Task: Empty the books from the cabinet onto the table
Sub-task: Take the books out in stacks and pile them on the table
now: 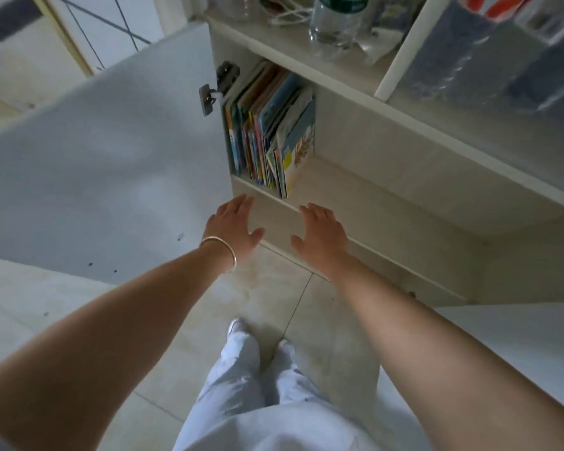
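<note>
left hand (233,227): stretched forward with the fingers straight and a little spread, holding nothing; it sits below the front edge of the shelf, just short of the books.
right hand (321,234): also reaching forward, fingers straight and relaxed, thumb out to the side, nothing in it; it is level with the left hand and a little apart from it.
bracelet (222,252): a thin pale metal ring round the left wrist.
books (271,131): a row of thin colourful books standing upright in the cabinet, packed against its left wall; the outer ones on the right lean slightly. none is touched by either hand.
cabinet (388,196): pale cream wood; the books stand on its lower shelf, and the rest of that shelf to their right is bare.
cabinet door (95,164): white, swung wide open to the left, with a metal hinge (220,87) at the top near the books.
upper shelf (293,50): holds a clear plastic bottle (336,17), some white cord and plastic-wrapped things, blurred.
floor (274,294): light tiles; the person's legs in pale trousers (258,395) and light shoes stand on it.
table: i cannot tell which surface it is.
</note>
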